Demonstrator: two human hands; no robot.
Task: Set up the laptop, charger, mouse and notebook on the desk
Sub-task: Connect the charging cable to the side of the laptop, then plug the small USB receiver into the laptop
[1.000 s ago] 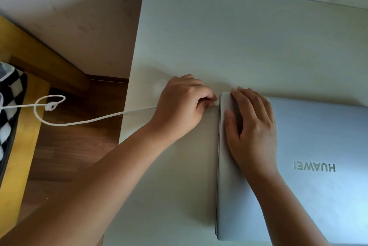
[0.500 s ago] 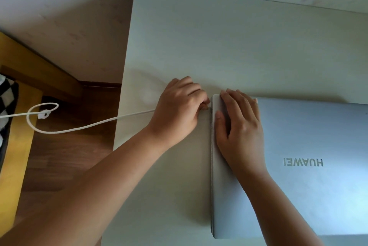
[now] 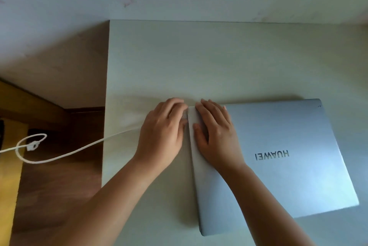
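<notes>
A closed silver laptop [image 3: 278, 162] is laid flat on the pale worktop [image 3: 199, 62], its lid logo upside down to the camera. The right hand [image 3: 216, 134] is pressed open and flat on the lid at the laptop's far left corner, gripping nothing. The left hand [image 3: 162, 136] is held just left of that corner, its grip closed on the end of the white charger cable [image 3: 83, 147] at the laptop's left edge. The cable is trailed left from the laptop, off the worktop, and looped above the wooden floor [image 3: 51, 196].
</notes>
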